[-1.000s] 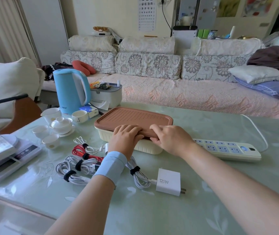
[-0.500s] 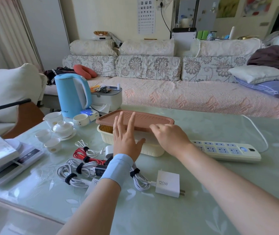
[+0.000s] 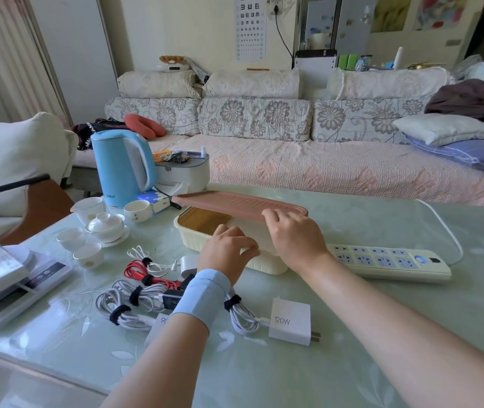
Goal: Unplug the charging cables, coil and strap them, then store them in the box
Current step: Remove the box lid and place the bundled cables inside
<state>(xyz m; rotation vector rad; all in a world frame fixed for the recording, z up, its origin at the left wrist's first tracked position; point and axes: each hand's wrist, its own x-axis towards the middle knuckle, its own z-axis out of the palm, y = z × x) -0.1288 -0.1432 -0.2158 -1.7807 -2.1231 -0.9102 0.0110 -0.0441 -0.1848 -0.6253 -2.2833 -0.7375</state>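
Right hand (image 3: 293, 240) grips the near edge of the lid (image 3: 235, 203), fingers curled over it. Lid is dusty-pink plastic, rect. w/ rounded corners and a ribbed top, held raised and tilted above the box (image 3: 264, 265). Box is cream plastic, oblong, w/ ribbed walls, sitting mid-table. Its left end is uncovered and shows a brownish inside. Left hand (image 3: 226, 251) sits on the box's near rim, fingers bent down over it, gripping. A pale-blue cloth wristband (image 3: 202, 295) is on that wrist.

Cables lie on the table just front-left of the box, outside it:
- white cable bundles (image 3: 134, 301), coiled w/ black straps
- a red cable (image 3: 143, 273), coiled and strapped likewise
- a thin white cable (image 3: 140, 254) behind those
- another strapped white coil (image 3: 243, 318), running to a square white 120W charger (image 3: 289, 320) w/ prongs pointing right

A long cream power strip (image 3: 382, 262) lies right of the box, its cord looping off to the right.

Table (image 3: 352, 363) has a pale-green glossy top w/ leaf pattern. At far left are a sky-blue kettle (image 3: 120, 169), a white porcelain tea set (image 3: 105, 226) and a flat kitchen scale (image 3: 14, 293). In the bg are a floral-quilted sofa (image 3: 293, 169) w/ pillows and an eye chart (image 3: 251, 25) on the wall.

Left wrist covers part of the cable pile and a second white charger (image 3: 158, 328), only "90" readable. Box contents under the lid: can't tell.
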